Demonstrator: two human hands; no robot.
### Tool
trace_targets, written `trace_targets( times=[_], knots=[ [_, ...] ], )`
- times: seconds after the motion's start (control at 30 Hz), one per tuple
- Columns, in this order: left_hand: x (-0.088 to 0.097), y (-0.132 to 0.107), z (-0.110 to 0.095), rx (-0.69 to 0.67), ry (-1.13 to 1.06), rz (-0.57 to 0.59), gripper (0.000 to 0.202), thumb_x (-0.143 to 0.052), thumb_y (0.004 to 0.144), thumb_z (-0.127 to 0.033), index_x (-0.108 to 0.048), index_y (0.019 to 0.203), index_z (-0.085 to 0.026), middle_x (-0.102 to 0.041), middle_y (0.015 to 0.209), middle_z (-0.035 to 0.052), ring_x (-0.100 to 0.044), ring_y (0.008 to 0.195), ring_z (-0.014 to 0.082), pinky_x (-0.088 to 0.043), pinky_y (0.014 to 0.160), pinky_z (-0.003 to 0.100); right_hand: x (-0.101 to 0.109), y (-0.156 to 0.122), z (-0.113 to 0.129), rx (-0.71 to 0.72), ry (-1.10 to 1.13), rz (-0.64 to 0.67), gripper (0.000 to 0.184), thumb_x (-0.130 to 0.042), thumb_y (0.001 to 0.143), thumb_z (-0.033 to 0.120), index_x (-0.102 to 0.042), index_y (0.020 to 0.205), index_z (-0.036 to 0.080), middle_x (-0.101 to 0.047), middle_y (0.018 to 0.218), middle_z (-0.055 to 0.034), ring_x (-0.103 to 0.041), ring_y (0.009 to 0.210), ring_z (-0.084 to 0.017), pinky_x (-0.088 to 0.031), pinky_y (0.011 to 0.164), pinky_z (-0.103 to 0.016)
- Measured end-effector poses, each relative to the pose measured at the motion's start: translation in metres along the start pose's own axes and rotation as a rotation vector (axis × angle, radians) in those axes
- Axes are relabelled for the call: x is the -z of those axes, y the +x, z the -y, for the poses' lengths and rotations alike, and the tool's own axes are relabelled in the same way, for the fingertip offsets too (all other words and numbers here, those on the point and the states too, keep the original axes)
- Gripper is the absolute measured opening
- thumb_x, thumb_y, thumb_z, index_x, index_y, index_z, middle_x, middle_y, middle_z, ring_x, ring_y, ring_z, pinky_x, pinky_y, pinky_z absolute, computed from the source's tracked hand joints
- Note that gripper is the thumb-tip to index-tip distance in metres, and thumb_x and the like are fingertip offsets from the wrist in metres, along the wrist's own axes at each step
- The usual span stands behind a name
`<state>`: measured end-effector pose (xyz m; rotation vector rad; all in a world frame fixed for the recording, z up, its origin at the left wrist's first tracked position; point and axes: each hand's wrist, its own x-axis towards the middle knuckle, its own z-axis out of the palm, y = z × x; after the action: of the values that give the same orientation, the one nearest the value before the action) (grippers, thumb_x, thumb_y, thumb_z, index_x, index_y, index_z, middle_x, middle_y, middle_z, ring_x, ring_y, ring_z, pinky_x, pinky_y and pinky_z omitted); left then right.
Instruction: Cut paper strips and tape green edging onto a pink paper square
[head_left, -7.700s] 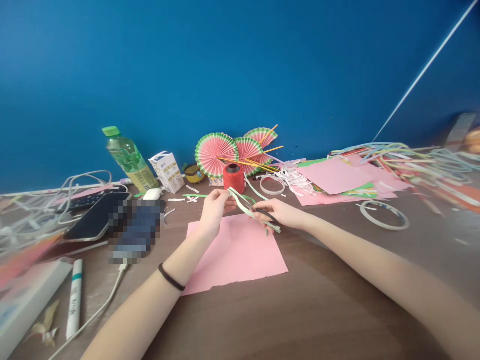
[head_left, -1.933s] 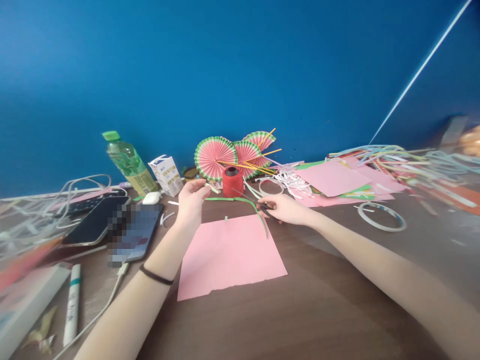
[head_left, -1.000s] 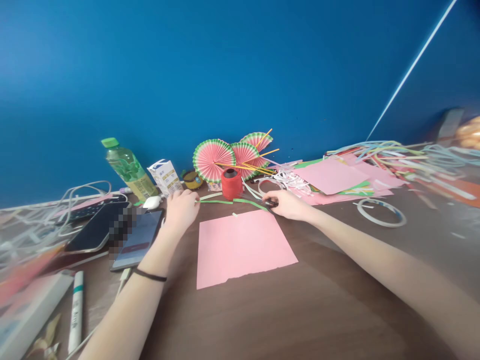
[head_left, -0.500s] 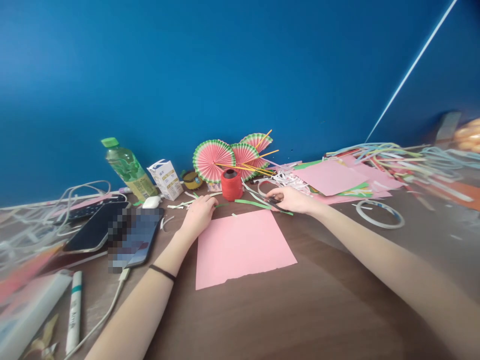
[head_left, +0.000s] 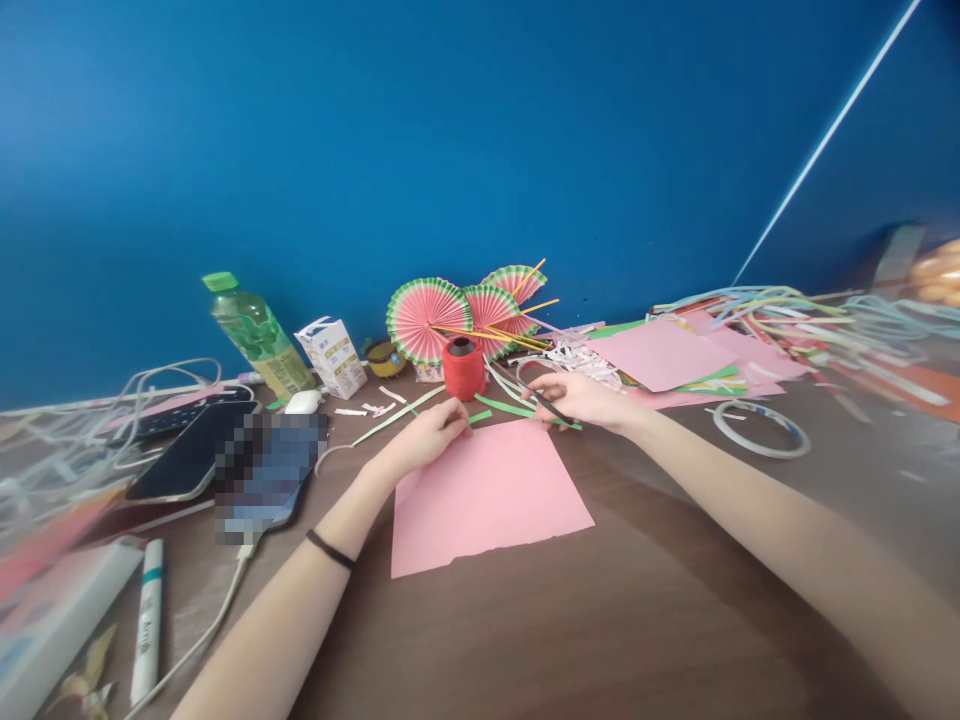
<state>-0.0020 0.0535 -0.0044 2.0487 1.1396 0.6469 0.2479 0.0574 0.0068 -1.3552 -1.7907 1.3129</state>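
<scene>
Scissors (head_left: 553,408) with black handles in right hand (head_left: 576,398), slightly right of the frame's centre: one pair, fingers wrapped around the handles, probably for a controllable hold; blades not clearly visible. Left hand (head_left: 433,434) near the centre, resting at the upper edge of one pink paper sheet (head_left: 487,500), with fingers curled inward; not possible to say if pinching something or only touching. Sheet flat in the lower centre, perhaps laid there for easy reach by both hands. Between the hands, two green pieces: one longer green strip (head_left: 514,406), running toward the right hand, and one short green strip (head_left: 480,416), just beside the left fingers. To the left, one long pale strip (head_left: 397,415). Above, one red thread spool (head_left: 463,372), standing on its flat end, likely for not rolling away. Behind it, at least three paper fans (head_left: 429,318), against the blue wall (head_left: 450,120), maybe for protection from crushing. Two tape rolls (head_left: 765,451): one at the middle right, another behind the right hand. At the left side, two phones (head_left: 187,455), one bottle (head_left: 259,340), one carton (head_left: 331,355) and, lower left, one marker (head_left: 151,610).
</scene>
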Motion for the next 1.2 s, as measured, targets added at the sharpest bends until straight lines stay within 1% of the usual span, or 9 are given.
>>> trace_targets(
  times=[0.1, 0.23, 0.43, 0.57, 0.7, 0.87, 1.0, 1.07, 1.2],
  knots=[
    [-0.001, 0.001, 0.002, -0.017, 0.102, -0.005, 0.013, -0.041, 0.08, -0.027, -0.051, 0.077, -0.021, -0.061, 0.083, 0.0016, -0.056, 0.08, 0.0187, -0.041, 0.074, 0.031, -0.004, -0.002, 0.0, -0.015, 0.052, 0.101, 0.033, -0.063, 0.062, 0.016, -0.057, 0.095, 0.017, -0.061, 0.067, 0.0001, -0.06, 0.061, -0.013, -0.046, 0.05, -0.02],
    [-0.001, 0.004, 0.006, -0.04, 0.188, -0.023, 0.013, -0.04, 0.08, -0.025, -0.051, 0.076, -0.019, -0.061, 0.089, 0.003, -0.055, 0.084, 0.0189, -0.042, 0.077, 0.032, -0.006, -0.003, 0.0, -0.051, 0.052, 0.114, 0.03, -0.063, 0.063, 0.015, -0.056, 0.093, 0.017, -0.063, 0.077, -0.002, -0.064, 0.07, -0.016, -0.049, 0.053, -0.02],
    [0.008, 0.007, 0.015, 0.065, 0.192, -0.226, 0.01, -0.042, 0.079, -0.025, -0.049, 0.074, -0.02, -0.064, 0.093, 0.0043, -0.057, 0.089, 0.0213, -0.041, 0.081, 0.034, -0.004, -0.002, -0.002, -0.052, 0.053, 0.117, 0.03, -0.063, 0.063, 0.015, -0.056, 0.092, 0.018, -0.062, 0.073, -0.001, -0.065, 0.068, -0.016, -0.049, 0.052, -0.021],
    [0.009, 0.005, 0.014, 0.049, 0.007, -0.108, 0.01, -0.04, 0.082, -0.028, -0.046, 0.08, -0.021, -0.067, 0.086, 0.0021, -0.058, 0.087, 0.0189, -0.041, 0.082, 0.034, -0.004, -0.001, -0.004, -0.038, 0.11, 0.114, 0.03, -0.062, 0.063, 0.014, -0.055, 0.092, 0.017, -0.06, 0.069, 0.0001, -0.065, 0.067, -0.017, -0.05, 0.053, -0.023],
    [0.003, 0.003, 0.009, -0.021, 0.041, -0.042, 0.015, -0.038, 0.083, -0.028, -0.05, 0.082, -0.02, -0.065, 0.094, 0.0028, -0.057, 0.09, 0.0181, -0.04, 0.083, 0.032, -0.006, -0.002, -0.004, -0.051, 0.121, 0.104, 0.03, -0.061, 0.062, 0.013, -0.054, 0.091, 0.017, -0.06, 0.068, 0.0002, -0.064, 0.067, -0.017, -0.05, 0.054, -0.024],
    [0.007, 0.004, 0.011, 0.09, 0.27, -0.204, 0.012, -0.039, 0.082, -0.025, -0.049, 0.079, -0.02, -0.063, 0.091, 0.004, -0.057, 0.085, 0.0195, -0.041, 0.077, 0.032, -0.004, -0.003, -0.004, -0.054, 0.108, 0.115, 0.03, -0.061, 0.062, 0.015, -0.054, 0.091, 0.017, -0.061, 0.069, -0.0005, -0.064, 0.065, -0.016, -0.049, 0.053, -0.024],
    [0.019, 0.003, 0.008, 0.158, 0.247, -0.299, 0.009, -0.042, 0.081, -0.027, -0.048, 0.078, -0.022, -0.066, 0.087, 0.0017, -0.059, 0.082, 0.0184, -0.041, 0.074, 0.029, -0.002, -0.002, -0.005, -0.039, 0.014, 0.126, 0.032, -0.063, 0.063, 0.019, -0.055, 0.094, 0.017, -0.062, 0.068, -0.0004, -0.06, 0.056, -0.013, -0.046, 0.051, -0.023],
    [0.024, 0.002, 0.004, 0.154, 0.168, -0.309, 0.007, -0.043, 0.08, -0.027, -0.048, 0.078, -0.022, -0.068, 0.077, -0.0003, -0.06, 0.078, 0.0177, -0.041, 0.074, 0.028, -0.003, 0.0, -0.006, 0.001, -0.075, 0.065, 0.032, -0.063, 0.064, 0.021, -0.057, 0.095, 0.017, -0.062, 0.069, -0.0008, -0.058, 0.057, -0.013, -0.046, 0.053, -0.025],
    [0.029, 0.001, -0.008, 0.113, -0.028, -0.36, 0.01, -0.048, 0.077, -0.03, -0.051, 0.079, -0.02, -0.068, 0.068, 0.0, -0.063, 0.072, 0.0177, -0.043, 0.074, 0.029, -0.006, 0.006, -0.01, 0.21, -0.248, -0.217, 0.029, -0.063, 0.066, 0.028, -0.058, 0.092, 0.017, -0.063, 0.086, -0.0049, -0.06, 0.078, -0.018, -0.047, 0.073, -0.032]
  ],
)
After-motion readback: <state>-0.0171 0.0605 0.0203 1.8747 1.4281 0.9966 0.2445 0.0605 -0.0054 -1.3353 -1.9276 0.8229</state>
